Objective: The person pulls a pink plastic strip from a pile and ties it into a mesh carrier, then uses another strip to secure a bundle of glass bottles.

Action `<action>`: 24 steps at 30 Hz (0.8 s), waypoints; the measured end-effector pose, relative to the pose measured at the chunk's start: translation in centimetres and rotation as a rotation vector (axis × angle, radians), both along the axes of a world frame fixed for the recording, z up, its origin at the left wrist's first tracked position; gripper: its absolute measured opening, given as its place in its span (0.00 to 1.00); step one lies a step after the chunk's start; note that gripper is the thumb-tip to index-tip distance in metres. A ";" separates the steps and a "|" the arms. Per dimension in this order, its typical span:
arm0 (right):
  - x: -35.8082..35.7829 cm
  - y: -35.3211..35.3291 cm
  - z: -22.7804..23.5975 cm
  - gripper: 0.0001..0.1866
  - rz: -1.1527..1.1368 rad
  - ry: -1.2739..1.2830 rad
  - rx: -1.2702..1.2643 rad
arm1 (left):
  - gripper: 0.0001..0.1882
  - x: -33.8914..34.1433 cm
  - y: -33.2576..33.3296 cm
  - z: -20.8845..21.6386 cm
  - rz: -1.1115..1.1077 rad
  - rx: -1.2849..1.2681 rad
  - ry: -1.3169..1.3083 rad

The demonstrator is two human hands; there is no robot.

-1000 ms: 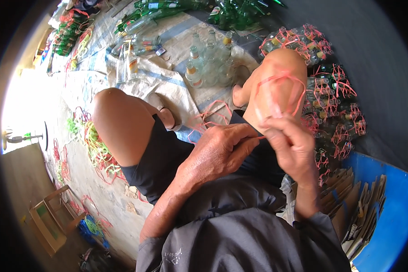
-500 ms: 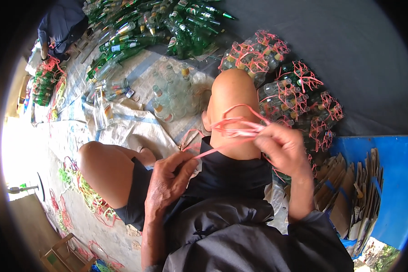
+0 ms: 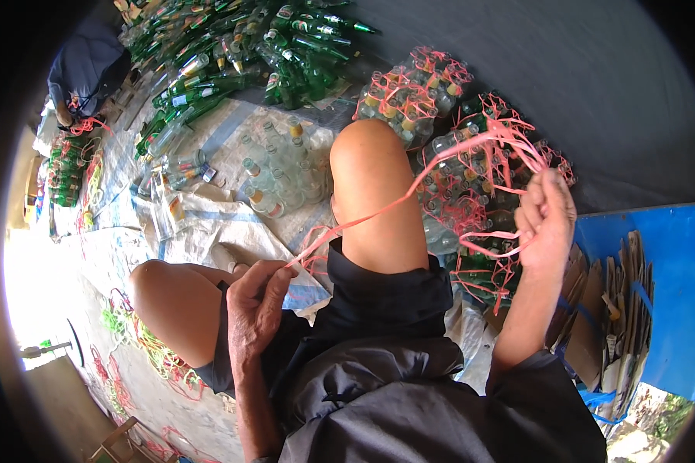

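A pink plastic twine stretches between my two hands, across my bent right knee. My left hand pinches it between thumb and fingers, low at the left. Raised at the right, my right hand is closed around a looped bunch of the same twine, with loose loops hanging below. Behind the right hand stand bundles of clear bottles laced with pink twine. Ahead of my knees a cluster of upright clear bottles stands on a sheet.
Green bottles lie heaped at the far side. Folded cardboard leans by a blue panel on the right. Tangled coloured twine lies on the floor at left. Another person bends over a green bottle bundle far left.
My right hand has moved up and right, drawing the twine into a longer span. My left hand has shifted slightly left, still pinching it. The view has turned a little.
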State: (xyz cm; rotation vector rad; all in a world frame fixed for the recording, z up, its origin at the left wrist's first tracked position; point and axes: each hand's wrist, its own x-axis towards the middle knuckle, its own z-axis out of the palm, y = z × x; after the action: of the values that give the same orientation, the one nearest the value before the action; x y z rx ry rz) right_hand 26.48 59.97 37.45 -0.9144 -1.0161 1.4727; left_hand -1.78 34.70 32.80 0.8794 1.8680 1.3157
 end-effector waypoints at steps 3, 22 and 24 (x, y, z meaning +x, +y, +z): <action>-3.0 -2.8 -0.9 0.07 0.160 -0.128 0.140 | 0.09 1.3 1.3 1.2 -0.071 -0.040 0.030; -7.0 -7.7 -2.4 0.09 0.785 -0.740 0.519 | 0.09 3.3 3.6 1.4 -0.245 0.032 0.052; -6.0 -6.9 -2.5 0.09 0.641 -0.700 0.367 | 0.09 2.8 3.2 1.4 -0.232 0.031 0.034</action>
State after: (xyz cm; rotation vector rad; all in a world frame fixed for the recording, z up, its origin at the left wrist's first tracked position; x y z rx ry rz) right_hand 20.44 53.06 34.93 -0.8859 -2.1735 1.3989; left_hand 1.07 37.87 34.18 1.1051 1.7156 1.1957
